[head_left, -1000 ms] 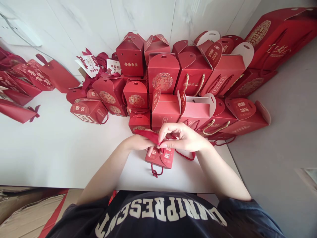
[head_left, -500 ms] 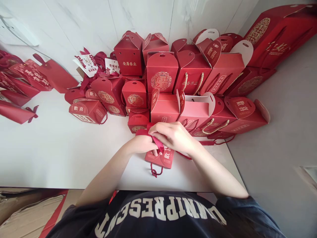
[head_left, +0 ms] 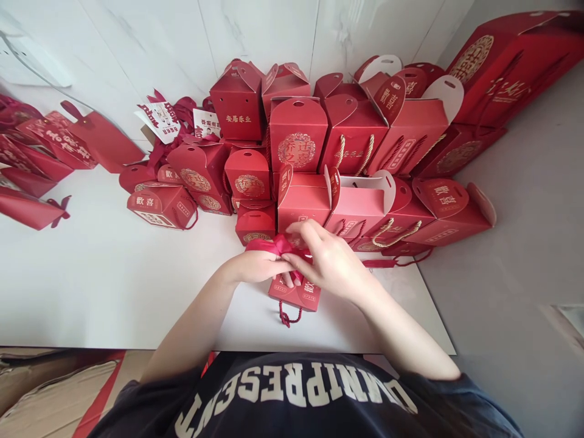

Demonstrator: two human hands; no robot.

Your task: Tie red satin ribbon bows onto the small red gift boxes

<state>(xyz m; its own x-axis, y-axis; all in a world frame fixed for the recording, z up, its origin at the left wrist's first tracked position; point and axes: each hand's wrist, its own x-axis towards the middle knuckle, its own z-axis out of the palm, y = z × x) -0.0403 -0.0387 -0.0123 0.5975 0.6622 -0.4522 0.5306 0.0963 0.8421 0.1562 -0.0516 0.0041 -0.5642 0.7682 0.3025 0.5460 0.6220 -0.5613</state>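
Note:
A small red gift box point(head_left: 298, 294) with gold characters and a red cord handle stands on the white table point(head_left: 104, 286) just in front of me. A red ribbon point(head_left: 274, 245) is bunched above its top. My left hand point(head_left: 255, 266) is closed, pinching the ribbon from the left. My right hand point(head_left: 326, 258) pinches the ribbon from the right, with its index finger raised over the loop. Both hands hide the box's top flaps.
Many red gift boxes point(head_left: 298, 140) are stacked against the marble wall behind. A large red bag point(head_left: 506, 67) stands at the far right. Flat red bags point(head_left: 41, 158) lie at the left. Cardboard point(head_left: 50, 389) sits below the table's front edge.
The ribbon has been drawn up into a loop above the box. My right hand has shifted slightly left and its index finger has lifted over the ribbon.

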